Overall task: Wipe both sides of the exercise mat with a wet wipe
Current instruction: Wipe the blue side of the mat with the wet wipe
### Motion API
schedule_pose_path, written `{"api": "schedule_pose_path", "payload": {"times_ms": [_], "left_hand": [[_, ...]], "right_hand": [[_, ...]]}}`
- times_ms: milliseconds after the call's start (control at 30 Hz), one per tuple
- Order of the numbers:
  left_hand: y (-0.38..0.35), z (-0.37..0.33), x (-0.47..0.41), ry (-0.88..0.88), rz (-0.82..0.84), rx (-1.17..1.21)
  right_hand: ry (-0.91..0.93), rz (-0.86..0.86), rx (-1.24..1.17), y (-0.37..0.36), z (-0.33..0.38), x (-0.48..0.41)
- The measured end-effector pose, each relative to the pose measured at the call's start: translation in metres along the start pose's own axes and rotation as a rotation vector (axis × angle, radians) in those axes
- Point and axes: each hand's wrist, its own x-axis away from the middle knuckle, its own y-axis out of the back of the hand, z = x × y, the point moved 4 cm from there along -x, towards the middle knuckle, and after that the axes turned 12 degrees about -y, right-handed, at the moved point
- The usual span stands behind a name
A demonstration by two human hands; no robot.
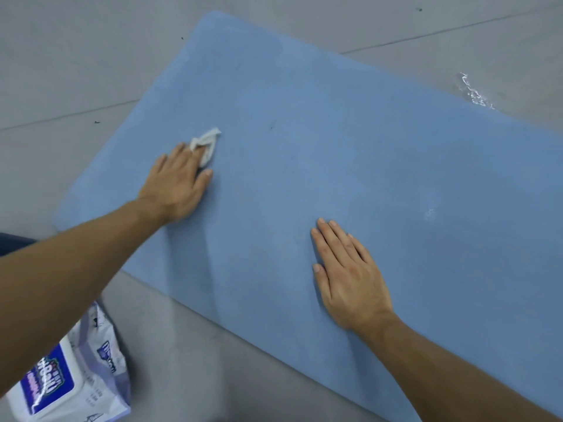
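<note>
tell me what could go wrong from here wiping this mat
1. The wet wipe is bunched and pokes out past the left hand, so it may slip free or clean only a narrow strip of the mat.
2. Only the right hand, flat on the mat, steadies it; a hard stroke might slide it on the smooth floor.
3. The wet patch on the floor by the far edge could dirty the mat once flipped.

I see my left hand [176,184] out at 10 o'clock, palm down, fingers straight, fingertips pressing the wet wipe [207,144] | left forearm bare, reaching in from 8 o'clock | right hand [350,275] at 5 o'clock, flat, palm down, fingers together pointing to 11 o'clock, thumb apart | right forearm bare, in from 4 o'clock
</note>
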Motion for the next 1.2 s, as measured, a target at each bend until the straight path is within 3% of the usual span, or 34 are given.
{"api": "schedule_pose_path", "payload": {"times_ms": [67,200,333,433,600,967,1067,1200], "left_hand": [[0.002,0.011,0.001,0.028,-0.011,0.049],[-0.024,-0.044,0.051,-0.396,0.021,0.004],[-0.056,-0.130,0.140,-0.637,0.074,0.011],[-0.064,-0.164,0.189,-0.799,0.125,-0.137],[-0.058,-0.137,0.168,-0.775,0.139,-0.149],[-0.015,-0.022,0.064,-0.112,0.084,-0.028],[-0.021,-0.028,0.073,-0.186,0.077,-0.012],[-0.044,-0.089,0.129,-0.514,0.101,-0.043]], "right_hand": [[0.001,-0.007,-0.003,0.000,0.000,0.000],[0.001,-0.029,-0.006,0.000,0.000,0.000],[0.006,-0.045,-0.007,-0.001,0.001,0.000],[0.015,-0.049,-0.006,-0.002,0.001,-0.001],[0.014,-0.055,-0.001,-0.001,0.001,0.000],[0.003,-0.031,0.018,-0.001,0.000,0.000],[0.004,-0.040,0.014,-0.001,0.000,0.000],[0.003,-0.044,0.014,-0.002,0.000,0.000]]}}
